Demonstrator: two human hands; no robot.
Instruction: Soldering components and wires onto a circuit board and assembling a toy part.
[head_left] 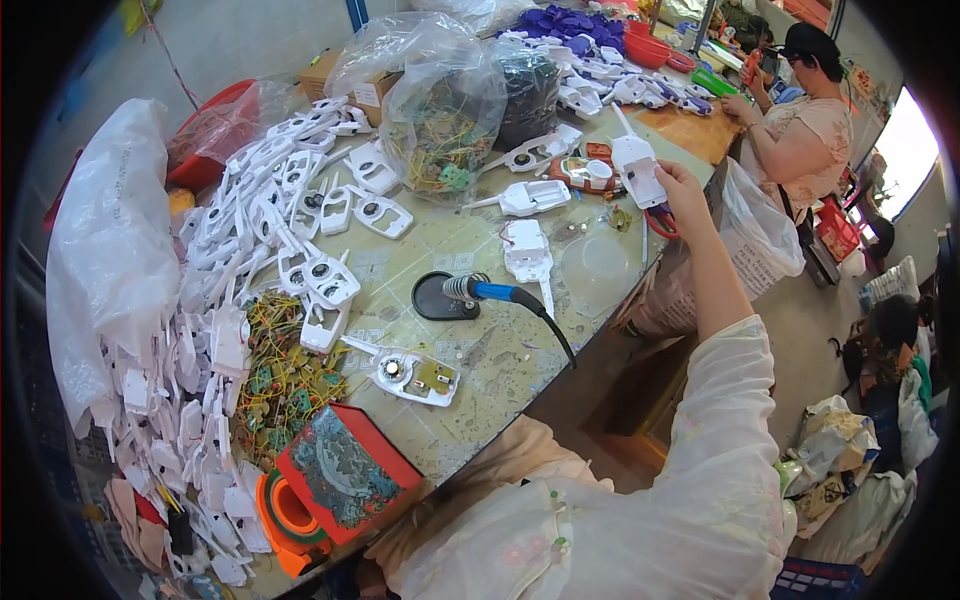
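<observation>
My right hand (682, 198) reaches over the table's right edge, its fingers closed on a white plastic casing (634, 170) with a long thin stem pointing away. Red-handled scissors (659, 222) lie just below that hand. To its left are a white open casing (535, 198) and another white casing (527, 250) with a stem toward me. Nearer to me lies a casing half (415, 376) with a round speaker and a green circuit board in it. A blue soldering iron (497, 291) rests in its coil holder on a dark round base (440, 298). My left hand is out of view.
White casing parts (270, 195) pile up on the left, beside wired circuit boards (285, 350). A clear bag (445, 125) of boards stands at the back. A red box (350, 470) and orange tape dispenser (290, 515) sit near me. Another person (800, 140) works at far right.
</observation>
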